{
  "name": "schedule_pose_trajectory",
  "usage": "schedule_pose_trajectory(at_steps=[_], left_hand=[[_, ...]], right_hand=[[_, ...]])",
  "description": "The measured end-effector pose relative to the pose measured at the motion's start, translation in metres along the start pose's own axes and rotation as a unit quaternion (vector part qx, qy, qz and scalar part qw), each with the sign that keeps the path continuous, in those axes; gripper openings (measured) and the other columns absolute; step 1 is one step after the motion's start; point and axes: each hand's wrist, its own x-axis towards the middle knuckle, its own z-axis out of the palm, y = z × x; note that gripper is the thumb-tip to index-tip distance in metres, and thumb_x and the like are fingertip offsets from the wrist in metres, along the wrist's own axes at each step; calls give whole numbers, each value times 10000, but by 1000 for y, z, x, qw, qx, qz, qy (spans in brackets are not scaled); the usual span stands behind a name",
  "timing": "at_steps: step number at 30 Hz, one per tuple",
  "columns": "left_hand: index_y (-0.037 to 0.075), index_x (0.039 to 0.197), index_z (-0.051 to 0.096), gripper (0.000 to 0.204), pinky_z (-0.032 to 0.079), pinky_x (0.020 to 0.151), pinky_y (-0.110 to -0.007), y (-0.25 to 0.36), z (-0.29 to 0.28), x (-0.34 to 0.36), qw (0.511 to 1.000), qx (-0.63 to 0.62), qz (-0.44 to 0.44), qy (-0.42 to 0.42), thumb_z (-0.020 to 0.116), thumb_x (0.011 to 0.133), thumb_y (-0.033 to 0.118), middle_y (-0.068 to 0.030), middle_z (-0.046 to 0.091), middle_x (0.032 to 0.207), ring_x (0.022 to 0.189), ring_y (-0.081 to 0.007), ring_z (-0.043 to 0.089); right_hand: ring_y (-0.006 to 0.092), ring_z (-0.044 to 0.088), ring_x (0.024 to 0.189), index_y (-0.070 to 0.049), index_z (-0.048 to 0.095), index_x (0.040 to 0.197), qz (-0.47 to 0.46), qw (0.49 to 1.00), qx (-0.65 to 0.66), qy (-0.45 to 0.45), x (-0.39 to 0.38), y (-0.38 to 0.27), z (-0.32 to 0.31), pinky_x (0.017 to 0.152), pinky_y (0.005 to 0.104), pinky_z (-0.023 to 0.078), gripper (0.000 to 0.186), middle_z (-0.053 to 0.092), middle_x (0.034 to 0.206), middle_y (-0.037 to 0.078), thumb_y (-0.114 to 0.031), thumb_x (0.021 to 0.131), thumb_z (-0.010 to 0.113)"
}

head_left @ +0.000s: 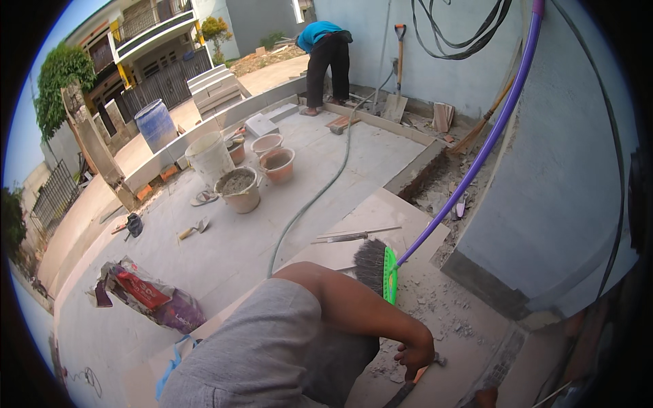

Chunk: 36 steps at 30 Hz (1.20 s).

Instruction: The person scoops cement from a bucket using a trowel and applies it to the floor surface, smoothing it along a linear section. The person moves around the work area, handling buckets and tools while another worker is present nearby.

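Note:
From the lower left my left arm reaches across in a grey sleeve. My left hand [413,356] is closed round a hammer [403,393] with a black and orange handle; its small metal head shows beside the fingers. Under and around it lies a tiled floor strewn with broken grey chips [442,313]. A brown rounded shape [486,396] at the lower edge may be part of my right hand, but its fingers do not show clearly. Just beyond my arm stands a broom [390,272] with dark bristles, a green head and a purple handle.
A grey hose [313,200] crosses the floor. Left are a torn cement bag [153,296], a trowel [194,229] and a mortar bucket [239,190]. A co-worker [328,61] bends near the back wall. Right is a blue-grey wall [551,183]; a shovel [396,102] leans behind.

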Motion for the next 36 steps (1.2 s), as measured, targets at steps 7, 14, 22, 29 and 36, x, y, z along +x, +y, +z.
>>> schedule_pose_trajectory(at_steps=[7, 14, 22, 29, 36], left_hand=[[-115, 1184, 680, 729, 541, 938, -503, 4, -18, 2, 999, 45, -16, -18, 599, 961, 575, -278, 701, 1168, 1123, -429, 669], [-61, 1452, 453, 838, 517, 960, -407, 2, -18, -54, 998, -47, -15, 48, 597, 973, 610, -238, 720, 1171, 1118, -366, 682], [-39, 1454, 462, 795, 508, 994, -413, 20, -18, -43, 997, -66, -39, 5, 629, 971, 569, -214, 723, 1194, 1156, -361, 672], [-36, 1455, 460, 803, 504, 999, -404, 12, -17, -39, 997, -64, -35, -2, 613, 975, 590, -208, 725, 1194, 1161, -355, 669], [-31, 1469, 439, 822, 498, 1011, -408, 11, -22, -36, 996, -79, -45, -25, 582, 980, 615, -213, 703, 1246, 1191, -359, 653]], right_hand=[[430, 612, 1186, 44, 567, 1350, 24, 995, 90, 29, 17, 22, 25, 1036, 457, 514, 569, 580, 1330, 274, -183, 833, 639], [379, 503, 1363, 13, 536, 1413, 55, 997, 38, -40, 16, -22, -22, 1139, 459, 436, 625, 479, 1488, 248, -345, 917, 664], [412, 399, 1435, -4, 499, 1447, 75, 994, 51, -61, -26, -22, -16, 1185, 474, 378, 588, 397, 1540, 240, -302, 956, 625], [407, 394, 1441, 8, 509, 1427, 90, 993, 39, -58, -21, -32, -15, 1199, 466, 359, 561, 394, 1538, 249, -280, 957, 615], [400, 414, 1422, 30, 510, 1416, 79, 995, 26, -51, -20, -41, -19, 1195, 457, 359, 552, 410, 1520, 255, -259, 955, 600]])
